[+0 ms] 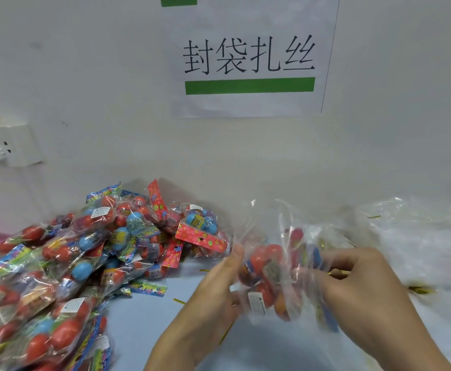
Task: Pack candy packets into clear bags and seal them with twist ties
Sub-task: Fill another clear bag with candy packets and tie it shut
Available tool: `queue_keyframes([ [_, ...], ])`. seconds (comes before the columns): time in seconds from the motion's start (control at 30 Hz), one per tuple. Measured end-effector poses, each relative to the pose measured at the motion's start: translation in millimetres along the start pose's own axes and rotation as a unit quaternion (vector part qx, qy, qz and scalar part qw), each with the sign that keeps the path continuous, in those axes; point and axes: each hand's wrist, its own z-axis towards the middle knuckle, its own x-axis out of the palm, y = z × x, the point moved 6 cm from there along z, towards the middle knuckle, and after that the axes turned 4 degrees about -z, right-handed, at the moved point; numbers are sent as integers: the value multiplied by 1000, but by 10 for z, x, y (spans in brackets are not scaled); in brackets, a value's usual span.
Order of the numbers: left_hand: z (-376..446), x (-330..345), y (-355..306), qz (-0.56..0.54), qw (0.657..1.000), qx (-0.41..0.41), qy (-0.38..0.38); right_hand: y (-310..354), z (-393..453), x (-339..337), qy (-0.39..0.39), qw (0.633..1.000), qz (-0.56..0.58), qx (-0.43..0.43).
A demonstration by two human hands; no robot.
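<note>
Candy packets (266, 274) sit inside a clear bag (286, 236) held between both hands just above the pale blue table (144, 317), near the middle of the view and blurred. The left hand (213, 293) grips the bag's left side, thumb up along the plastic and fingers wrapped behind it. The right hand (363, 285) has its fingers curled in toward the bag's right side, pinching the plastic and what looks like a gold twist tie (338, 273). More gold ties (420, 290) lie loose on the table by the right hand, beside a heap of empty clear bags (411, 223). To the left rises a large pile of candy packets (85, 250) with red and blue egg shapes. On the wall behind hang a paper sign (248, 57) and a white socket (7, 144).
</note>
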Motion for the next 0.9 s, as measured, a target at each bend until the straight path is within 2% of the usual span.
queue_keyframes([
  [0.17,13,69,47,-7,1000,-2,10,48,-13,87,70,997,25,-25],
  [0.4,-1,7,50,-73,994,-64,46,196,-42,149,107,976,-3,-189],
  [0.53,-48,-60,143,-77,988,-124,53,278,-53,131,81,949,-61,-299],
  [0.6,-15,-109,135,-96,987,-123,44,334,-74,127,64,935,-73,-340],
  [0.67,84,-128,35,-76,991,-113,-1,399,-101,131,54,922,-85,-374],
  [0.73,50,-180,-18,-55,996,-42,47,440,-123,140,54,915,-90,-390],
  [0.77,27,-282,-31,-45,998,-25,18,446,-130,151,60,913,-89,-393],
  [0.87,67,-143,-77,-32,997,-69,-16,455,-147,183,86,910,-85,-396],
  [0.9,96,-150,-23,10,995,-101,-22,456,-148,191,91,908,-91,-398],
])
